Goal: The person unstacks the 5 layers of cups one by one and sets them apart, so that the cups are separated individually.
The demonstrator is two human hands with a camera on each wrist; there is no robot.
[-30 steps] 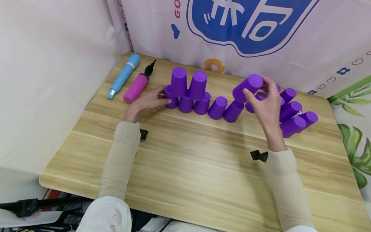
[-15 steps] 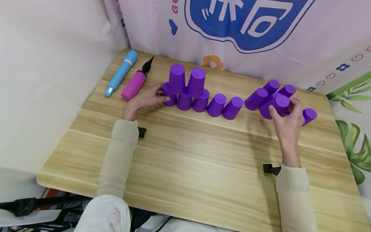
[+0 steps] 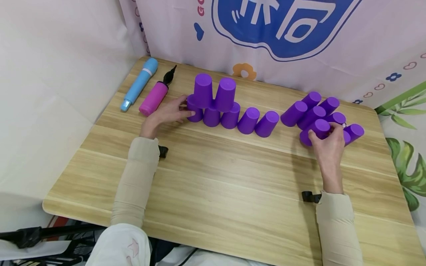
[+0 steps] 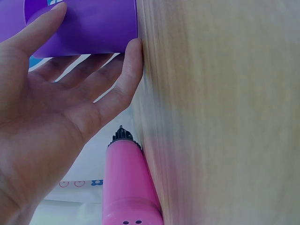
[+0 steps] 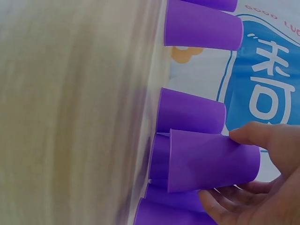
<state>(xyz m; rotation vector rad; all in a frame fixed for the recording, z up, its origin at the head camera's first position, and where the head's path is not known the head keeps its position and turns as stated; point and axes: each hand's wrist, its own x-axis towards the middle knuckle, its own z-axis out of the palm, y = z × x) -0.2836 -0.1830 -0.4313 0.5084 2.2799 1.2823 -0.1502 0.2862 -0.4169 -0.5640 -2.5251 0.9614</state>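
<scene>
Several upside-down purple cups stand in a row on the table [image 3: 219, 177], and two upper cups [image 3: 203, 90] rest on the left part of it. My left hand [image 3: 168, 112] holds the leftmost bottom cup [image 3: 196, 115], its thumb on one side and fingers on the other, as the left wrist view shows. At the right, my right hand [image 3: 329, 147] grips another purple cup [image 3: 315, 132], upside down, between thumb and fingers. In the right wrist view its rim sits a little off the table. Around it stands a cluster of cups [image 3: 294, 113], partly hidden by the hand.
A pink hand pump [image 3: 154, 99] with a black nozzle lies left of the row. Next to it is a blue tube-shaped object [image 3: 138, 87]. A printed cloth [image 3: 179, 33] hangs behind the table.
My right hand has carried its cup rightward from above the row's right end to the cluster, then lowered it toward the cluster's front. The left hand has stayed at the leftmost cup.
</scene>
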